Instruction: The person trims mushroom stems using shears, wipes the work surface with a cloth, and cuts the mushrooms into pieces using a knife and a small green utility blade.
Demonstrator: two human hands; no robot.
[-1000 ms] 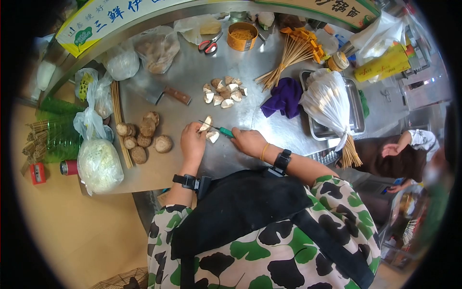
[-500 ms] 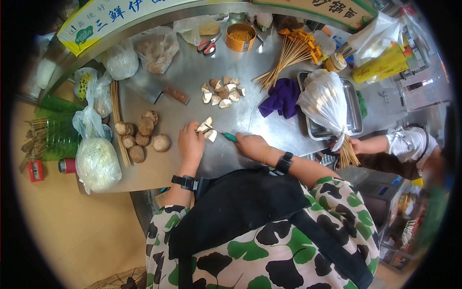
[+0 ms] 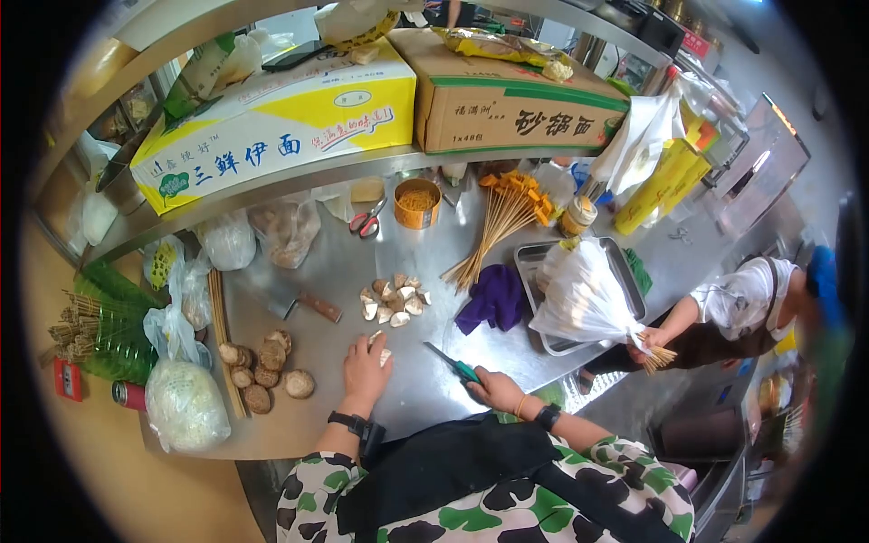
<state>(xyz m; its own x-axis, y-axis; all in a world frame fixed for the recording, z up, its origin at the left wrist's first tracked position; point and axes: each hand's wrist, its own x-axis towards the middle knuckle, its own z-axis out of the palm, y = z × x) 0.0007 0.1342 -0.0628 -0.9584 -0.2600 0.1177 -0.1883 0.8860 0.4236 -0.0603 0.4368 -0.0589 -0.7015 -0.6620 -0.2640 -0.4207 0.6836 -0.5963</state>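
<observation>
My left hand [image 3: 366,376] is at the middle of the metal table, its fingers closed around cut mushroom pieces [image 3: 386,356] that it partly hides. To its right, my right hand [image 3: 499,391] grips a small knife [image 3: 464,370] by its green handle. The dark blade points up and left, apart from the mushroom. Just beyond my left hand lies a pile of mushroom chunks [image 3: 396,300] with white cut faces. Whole brown mushrooms [image 3: 268,357] are heaped to the left, one of them a little apart.
A cleaver [image 3: 319,306] and long sticks [image 3: 219,335] lie on the left. Beyond are scissors [image 3: 367,221] and a round tin [image 3: 417,204]. On the right are a purple cloth [image 3: 491,299] and a metal tray [image 3: 625,271]; a co-worker's hand [image 3: 650,344] holds bagged skewers [image 3: 584,294].
The view has tilted up, showing the boxes on the shelf. The knife has moved off the mushroom to the right. My left fingers have closed over the cut pieces.
</observation>
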